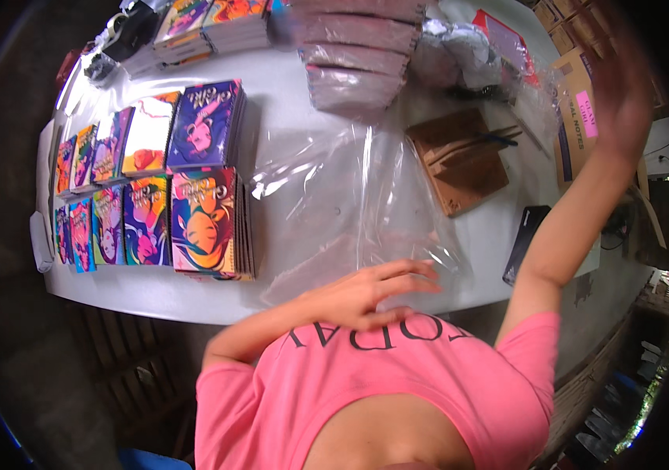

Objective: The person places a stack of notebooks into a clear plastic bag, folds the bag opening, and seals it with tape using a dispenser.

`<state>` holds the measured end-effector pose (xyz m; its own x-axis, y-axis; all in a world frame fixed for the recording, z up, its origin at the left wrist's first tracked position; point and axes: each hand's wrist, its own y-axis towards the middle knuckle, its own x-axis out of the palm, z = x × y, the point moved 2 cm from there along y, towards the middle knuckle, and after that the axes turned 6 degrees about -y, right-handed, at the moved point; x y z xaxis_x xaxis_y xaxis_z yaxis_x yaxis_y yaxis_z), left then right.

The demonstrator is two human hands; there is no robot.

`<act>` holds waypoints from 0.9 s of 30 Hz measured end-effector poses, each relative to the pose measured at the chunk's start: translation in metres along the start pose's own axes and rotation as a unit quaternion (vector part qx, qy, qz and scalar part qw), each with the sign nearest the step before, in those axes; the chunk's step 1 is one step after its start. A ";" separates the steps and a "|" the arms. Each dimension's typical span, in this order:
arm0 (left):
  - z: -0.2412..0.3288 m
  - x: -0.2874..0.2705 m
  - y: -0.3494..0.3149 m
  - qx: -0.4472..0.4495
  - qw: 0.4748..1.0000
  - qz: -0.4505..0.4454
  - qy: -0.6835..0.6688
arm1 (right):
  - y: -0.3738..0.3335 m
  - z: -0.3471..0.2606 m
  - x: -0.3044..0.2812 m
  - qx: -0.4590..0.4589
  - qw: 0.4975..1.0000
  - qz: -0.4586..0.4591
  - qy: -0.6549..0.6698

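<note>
My left hand (374, 294) hovers at the table's near edge, fingers loosely stretched and apart, holding nothing visible. Under and beyond it lies a clear plastic sheet or bag (334, 211), wrinkled and shiny. My right arm is raised to the far right. Its hand (624, 102) is blurred, with the fingers seemingly stretched out, in front of a cardboard box (573, 117) with a pink label. Left of the plastic, spiral notebooks with colourful illustrated covers stand in two rows of stacks, including a purple one (203, 125) and an orange-and-teal one (205, 223).
Plastic-wrapped bundles (358, 63) are piled at the far middle. A brown wooden block (460, 164) carries thin tools. Near the right edge lies a black box (526, 243). More notebooks (233, 31), a black tape dispenser (132, 31) and crumpled plastic (460, 55) stand at the back.
</note>
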<state>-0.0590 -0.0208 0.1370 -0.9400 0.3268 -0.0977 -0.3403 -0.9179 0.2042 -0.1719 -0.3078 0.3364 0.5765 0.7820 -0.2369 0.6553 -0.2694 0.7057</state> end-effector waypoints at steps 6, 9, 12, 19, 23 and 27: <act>-0.129 0.004 -0.049 -0.155 0.893 0.135 0.402 | -0.169 0.029 0.024 0.323 0.902 0.102 -0.267; -0.131 -0.017 -0.050 -0.186 0.847 0.229 0.443 | -0.212 0.044 0.041 0.341 0.837 0.067 -0.423; -0.139 -0.040 -0.048 -0.218 0.817 0.274 0.459 | -0.241 0.060 0.058 0.285 0.833 0.154 -0.448; -0.135 -0.057 -0.080 -0.272 0.743 0.372 0.486 | -0.241 0.067 0.177 0.229 0.933 0.153 -0.232; -0.071 -0.020 -0.106 -0.322 0.818 0.371 0.299 | -0.217 0.066 0.244 0.190 0.976 0.011 -0.102; -0.026 0.007 -0.182 -0.373 0.788 0.447 0.198 | -0.169 0.051 0.339 0.184 0.977 -0.109 -0.001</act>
<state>-0.0030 0.1429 0.0738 -0.6649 -0.4863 -0.5669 0.7020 -0.6662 -0.2519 -0.0622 -0.0255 0.1027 0.4039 0.8425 -0.3564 0.8938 -0.2803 0.3501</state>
